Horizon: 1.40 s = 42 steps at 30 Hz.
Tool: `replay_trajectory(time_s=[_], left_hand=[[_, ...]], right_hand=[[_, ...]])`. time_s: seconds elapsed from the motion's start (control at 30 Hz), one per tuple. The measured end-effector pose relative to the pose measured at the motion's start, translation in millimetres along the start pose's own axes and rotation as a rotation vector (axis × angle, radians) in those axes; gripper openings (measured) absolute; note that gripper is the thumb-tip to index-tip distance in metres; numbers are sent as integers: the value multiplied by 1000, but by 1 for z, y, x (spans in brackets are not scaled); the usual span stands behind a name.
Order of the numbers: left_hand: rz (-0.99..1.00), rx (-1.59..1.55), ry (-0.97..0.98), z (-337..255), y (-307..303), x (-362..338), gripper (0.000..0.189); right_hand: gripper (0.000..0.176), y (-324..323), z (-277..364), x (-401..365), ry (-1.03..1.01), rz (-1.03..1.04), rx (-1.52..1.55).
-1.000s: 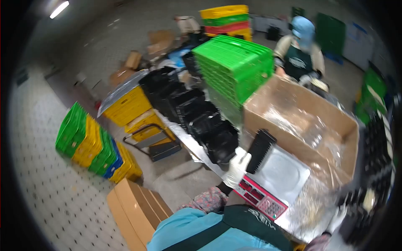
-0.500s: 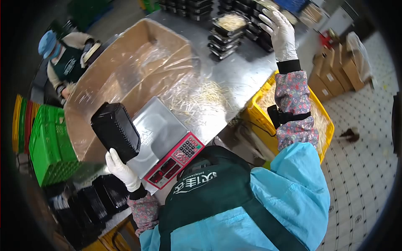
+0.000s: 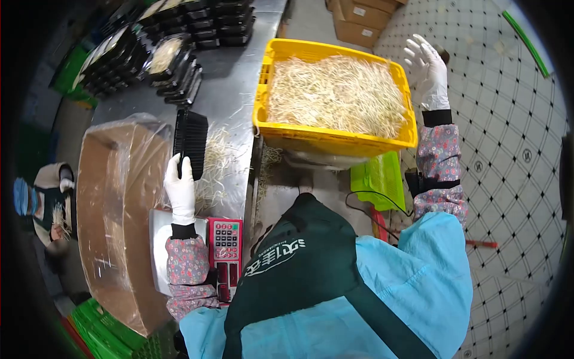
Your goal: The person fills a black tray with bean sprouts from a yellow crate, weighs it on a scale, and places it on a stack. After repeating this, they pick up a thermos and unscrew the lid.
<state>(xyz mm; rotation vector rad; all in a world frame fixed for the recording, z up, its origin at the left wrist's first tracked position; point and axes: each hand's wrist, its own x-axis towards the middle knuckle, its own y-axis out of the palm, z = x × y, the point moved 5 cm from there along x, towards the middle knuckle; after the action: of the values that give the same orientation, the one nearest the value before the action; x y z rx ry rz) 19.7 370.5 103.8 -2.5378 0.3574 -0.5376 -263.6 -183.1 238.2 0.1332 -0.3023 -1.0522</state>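
My left hand, in a white glove, grips the near end of a black plastic tray, held over the steel table beside loose bean sprouts. My left forearm passes over the scale with its red keypad. On the right, my gloved right hand is raised with its fingers spread and holds nothing. It is just past the right rim of a yellow crate, which is heaped with bean sprouts.
Left of the scale stands a large plastic-lined carton. Stacked black trays fill the table's far part. A co-worker is at the far left. Brown boxes, a light green basket and green crates also show.
The view has turned right, bringing the full yellow crate to the centre. My left hand has carried the black tray from beside the scale to beyond it. My right hand remains raised and open.
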Motion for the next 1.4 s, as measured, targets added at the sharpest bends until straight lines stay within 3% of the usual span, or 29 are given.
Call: replay_trajectory(time_s=[0.07, 0.3, 0.4, 0.53, 0.57, 0.6, 0.67, 0.73, 0.77, 0.87, 0.9, 1.0, 1.1, 1.27, 1.4], left_hand=[[27, 77, 40, 22, 23, 12, 28], [89, 493, 20, 73, 49, 25, 29], [84, 594, -50, 83, 62, 21, 30], [4, 610, -204, 98, 70, 15, 33], [46, 606, -222, 95, 71, 17, 42], [97, 796, -214, 75, 77, 20, 56], [-11, 820, -86, 43, 91, 30, 66], [-58, 559, 27, 10, 117, 45, 68], [-37, 465, 18, -10, 138, 53, 68], [171, 141, 54, -64, 208, 73, 63], [247, 106, 87, -68, 230, 78, 61], [480, 144, 217, -91, 279, 83, 60], [621, 104, 199, -94, 304, 85, 60], [825, 124, 205, -83, 313, 88, 66], [910, 109, 165, -72, 309, 94, 72]], right_hand=[[32, -20, 17, -3, -89, -11, -59], [33, -64, 9, 19, -65, 46, -327], [31, -78, -34, 0, 39, 72, -397], [27, -112, -139, -49, 326, 49, -238], [27, -116, -156, -58, 403, 108, -275], [27, -114, -163, -66, 461, 173, -283], [27, -116, -161, -64, 390, 376, -502], [27, -121, -142, -39, 288, 389, -617], [27, -131, -142, -23, 336, 301, -563], [37, -141, -133, 24, 43, 241, -918], [53, -139, -141, 37, 64, 308, -997], [66, -114, -162, 54, -141, 335, -1208], [81, -84, -211, 63, -84, 438, -1333], [91, -24, -216, 29, 217, 729, -1497], [113, -3, -235, -18, 341, 923, -1777]])
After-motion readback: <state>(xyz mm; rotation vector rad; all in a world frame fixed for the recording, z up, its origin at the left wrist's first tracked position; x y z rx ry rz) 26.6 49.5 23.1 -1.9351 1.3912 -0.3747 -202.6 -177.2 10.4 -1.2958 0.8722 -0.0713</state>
